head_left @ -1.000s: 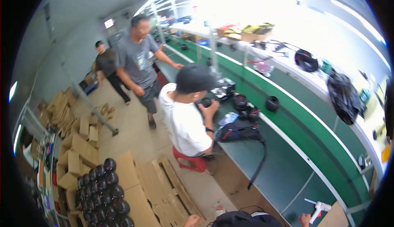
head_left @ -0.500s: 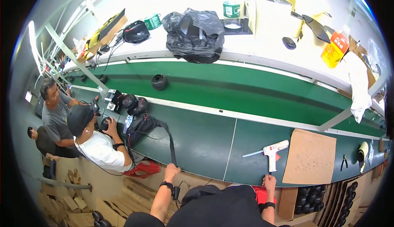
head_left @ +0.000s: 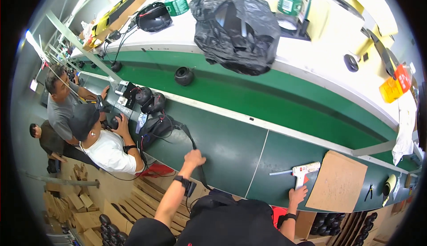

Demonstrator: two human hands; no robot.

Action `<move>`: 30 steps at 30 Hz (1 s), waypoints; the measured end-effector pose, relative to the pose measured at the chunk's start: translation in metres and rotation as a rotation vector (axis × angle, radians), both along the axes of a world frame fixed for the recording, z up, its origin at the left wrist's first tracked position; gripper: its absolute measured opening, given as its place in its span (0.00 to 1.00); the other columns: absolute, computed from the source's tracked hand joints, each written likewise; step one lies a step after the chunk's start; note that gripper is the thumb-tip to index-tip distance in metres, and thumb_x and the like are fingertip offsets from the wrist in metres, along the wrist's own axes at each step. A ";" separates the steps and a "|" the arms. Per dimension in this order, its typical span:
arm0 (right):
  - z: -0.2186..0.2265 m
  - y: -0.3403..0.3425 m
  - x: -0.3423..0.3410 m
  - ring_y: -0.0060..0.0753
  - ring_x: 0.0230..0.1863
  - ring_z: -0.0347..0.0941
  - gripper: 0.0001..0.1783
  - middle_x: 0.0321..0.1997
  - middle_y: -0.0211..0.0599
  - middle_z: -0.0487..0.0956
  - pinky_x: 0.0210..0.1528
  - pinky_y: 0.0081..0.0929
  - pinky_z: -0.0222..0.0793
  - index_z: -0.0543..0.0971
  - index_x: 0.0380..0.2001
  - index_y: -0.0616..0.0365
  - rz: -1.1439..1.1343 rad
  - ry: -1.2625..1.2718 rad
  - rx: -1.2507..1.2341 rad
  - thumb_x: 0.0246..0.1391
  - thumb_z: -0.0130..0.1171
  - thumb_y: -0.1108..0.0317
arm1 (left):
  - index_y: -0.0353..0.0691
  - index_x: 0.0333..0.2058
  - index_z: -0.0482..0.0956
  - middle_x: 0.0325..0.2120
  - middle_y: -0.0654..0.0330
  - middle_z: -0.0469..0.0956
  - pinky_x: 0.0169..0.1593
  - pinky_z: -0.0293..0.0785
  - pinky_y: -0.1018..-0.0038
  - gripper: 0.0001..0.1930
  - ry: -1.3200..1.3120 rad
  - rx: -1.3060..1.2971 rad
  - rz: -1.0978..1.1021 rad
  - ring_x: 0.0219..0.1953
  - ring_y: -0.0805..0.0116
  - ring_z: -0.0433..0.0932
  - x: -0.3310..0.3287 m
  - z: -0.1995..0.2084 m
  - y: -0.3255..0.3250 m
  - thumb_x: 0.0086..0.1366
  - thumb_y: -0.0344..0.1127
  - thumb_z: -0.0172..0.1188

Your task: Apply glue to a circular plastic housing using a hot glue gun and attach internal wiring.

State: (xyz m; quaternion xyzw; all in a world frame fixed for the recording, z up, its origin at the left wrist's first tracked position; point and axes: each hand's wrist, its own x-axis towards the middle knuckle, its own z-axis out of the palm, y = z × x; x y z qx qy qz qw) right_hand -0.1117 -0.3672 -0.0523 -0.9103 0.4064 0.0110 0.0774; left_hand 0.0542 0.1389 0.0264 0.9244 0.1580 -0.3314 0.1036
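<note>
Reaching out over the near edge of the long dark green bench, the left hand touches a thin black strap that runs from a soft black bag lying further left. I cannot tell if that grip is closed on the strap or only resting on it. The right hand sits at the near edge, loosely open, its fingertips just under the handle of a white glue gun. The gun lies flat on the bench, just beside a flat brown cardboard sheet near the right end.

Behind the dark bench runs a brighter green belt, and a small round black part sits on it. Past the belt is a white shelf with a crumpled black plastic bag on it.

At the left end of the bench another person in a white shirt works with small black parts. Brown cardboard pieces lie on the floor.

The wrists are partly hidden by a dark top. The far right end of the bench bends away and is hard to make out.
</note>
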 end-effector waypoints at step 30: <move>0.125 0.069 0.003 0.27 0.26 0.69 0.10 0.26 0.28 0.72 0.26 0.28 0.64 0.75 0.30 0.51 -0.473 -0.835 1.455 0.60 0.57 0.58 | 0.36 0.51 0.54 0.37 0.43 0.76 0.42 0.78 0.57 0.50 -0.701 -0.432 -0.022 0.38 0.44 0.80 0.293 -0.020 0.057 0.37 0.50 0.79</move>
